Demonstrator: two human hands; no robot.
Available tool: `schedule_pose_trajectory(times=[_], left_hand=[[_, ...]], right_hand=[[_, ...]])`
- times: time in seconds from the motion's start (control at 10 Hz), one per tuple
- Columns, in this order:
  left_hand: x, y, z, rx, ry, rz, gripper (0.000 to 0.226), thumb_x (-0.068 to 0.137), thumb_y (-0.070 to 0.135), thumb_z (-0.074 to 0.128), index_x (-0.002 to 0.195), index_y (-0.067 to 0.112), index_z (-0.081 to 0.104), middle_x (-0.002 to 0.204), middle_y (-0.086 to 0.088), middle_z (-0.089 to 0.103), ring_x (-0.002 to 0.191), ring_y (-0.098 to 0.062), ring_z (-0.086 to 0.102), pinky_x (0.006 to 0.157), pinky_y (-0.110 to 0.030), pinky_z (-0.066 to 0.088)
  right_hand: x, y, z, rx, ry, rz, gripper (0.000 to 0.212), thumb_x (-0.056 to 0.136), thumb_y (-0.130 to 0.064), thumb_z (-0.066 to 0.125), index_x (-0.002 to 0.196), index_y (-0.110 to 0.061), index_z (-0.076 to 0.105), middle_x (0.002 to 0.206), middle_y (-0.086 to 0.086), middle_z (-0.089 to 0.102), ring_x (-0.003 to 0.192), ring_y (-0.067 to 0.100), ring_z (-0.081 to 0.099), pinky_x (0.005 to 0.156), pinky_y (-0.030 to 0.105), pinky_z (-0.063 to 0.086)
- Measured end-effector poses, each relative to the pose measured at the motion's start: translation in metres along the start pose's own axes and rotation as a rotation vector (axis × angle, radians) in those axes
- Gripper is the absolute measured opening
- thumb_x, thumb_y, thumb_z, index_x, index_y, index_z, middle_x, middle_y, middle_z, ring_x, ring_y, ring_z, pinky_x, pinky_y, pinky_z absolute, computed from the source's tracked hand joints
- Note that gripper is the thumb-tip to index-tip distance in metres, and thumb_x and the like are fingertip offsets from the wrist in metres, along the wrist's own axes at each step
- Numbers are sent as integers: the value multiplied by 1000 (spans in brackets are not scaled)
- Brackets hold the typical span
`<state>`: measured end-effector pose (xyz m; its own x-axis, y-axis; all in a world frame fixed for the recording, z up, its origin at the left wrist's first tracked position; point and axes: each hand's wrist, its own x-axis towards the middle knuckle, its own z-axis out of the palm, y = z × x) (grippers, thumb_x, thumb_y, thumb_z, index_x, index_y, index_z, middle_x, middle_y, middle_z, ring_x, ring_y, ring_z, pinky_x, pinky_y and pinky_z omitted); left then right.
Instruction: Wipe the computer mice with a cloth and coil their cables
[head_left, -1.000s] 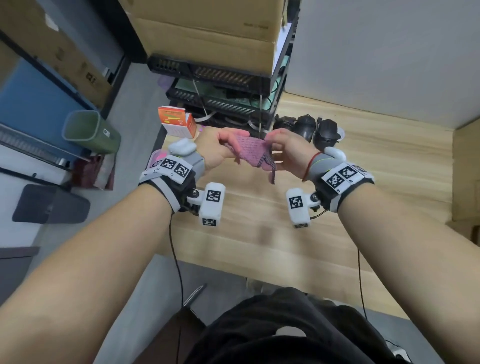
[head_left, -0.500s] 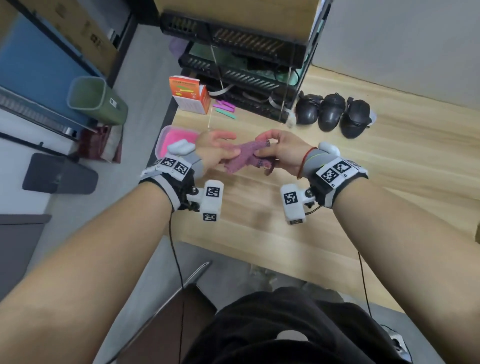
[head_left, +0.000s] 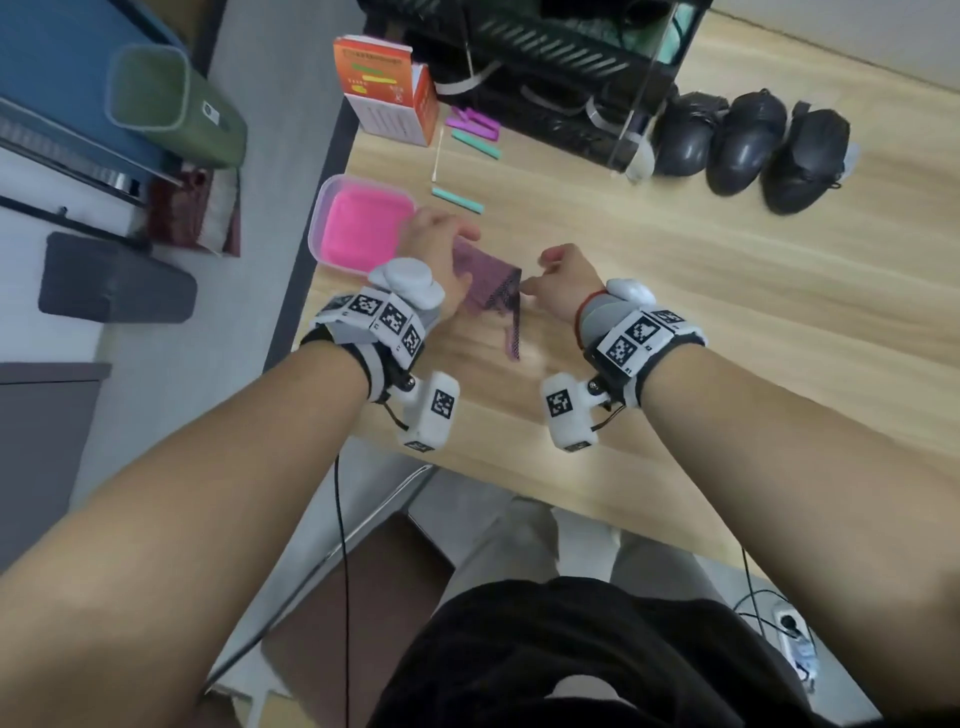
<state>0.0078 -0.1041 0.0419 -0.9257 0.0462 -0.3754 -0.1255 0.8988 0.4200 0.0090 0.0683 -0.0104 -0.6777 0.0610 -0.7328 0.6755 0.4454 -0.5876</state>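
Observation:
A purple cloth is stretched between my two hands just above the wooden table. My left hand grips its left side, and my right hand pinches its right corner. One strip of the cloth hangs down toward the table. Three black computer mice stand side by side at the far right of the table, apart from my hands. Their cables look bundled behind them, though I cannot see them clearly.
A clear box with pink contents sits at the table's left edge beside my left hand. An orange-and-white carton, pink and teal strips and a black wire rack stand at the back. A green bin is on the floor.
My hands and the cloth have come down and nearer to me. The cloth was bunched between my hands and is now spread flatter. The view has tilted downward.

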Motion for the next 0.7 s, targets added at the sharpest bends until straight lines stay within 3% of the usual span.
schedule_pose_trajectory(times=[0.1,0.2,0.3,0.4,0.5,0.6,0.7], left_hand=[[-8,4,14,92,-196,68,45,89,10,65,133,16,59,145,-8,44,133,-28,41,112,-34,30],[-11,2,32,245,-368,42,54,94,30,59,145,24,47,154,-9,34,140,-31,35,112,-42,30],[-13,-4,43,297,-387,-15,58,93,38,59,147,25,43,157,-9,28,142,-32,30,112,-43,28],[-10,-10,45,281,-347,-79,62,91,41,62,147,28,41,155,-8,29,138,-35,33,110,-44,31],[-7,-9,40,295,-383,-95,64,89,45,62,147,32,40,153,-7,31,135,-35,37,107,-44,34],[-5,-7,37,251,-372,-33,56,91,39,62,144,27,46,149,-11,38,132,-32,41,99,-34,31],[-4,4,31,145,-323,-16,41,93,27,63,134,20,59,140,-10,49,127,-29,48,100,-29,36]], right_hand=[[3,3,1,86,-80,0,24,82,-15,72,102,-18,59,103,8,64,89,24,62,89,40,55],[3,5,7,71,-194,-20,11,88,-9,64,94,-18,63,98,13,68,87,25,64,94,47,53],[3,1,11,42,-254,-54,20,90,-10,62,108,-16,66,112,14,70,107,29,65,103,43,48],[4,-9,12,70,-282,-79,34,91,-10,61,125,-10,61,119,12,67,113,26,63,106,40,45],[3,-18,8,61,-296,-81,33,90,-13,62,123,-12,63,116,9,68,109,25,64,103,40,48],[1,-16,1,62,-264,-58,24,90,-13,62,114,-13,65,95,4,66,89,20,61,94,40,53],[-4,-9,-14,125,-222,-31,14,91,-14,61,105,-16,64,101,8,64,88,20,60,91,40,56]])
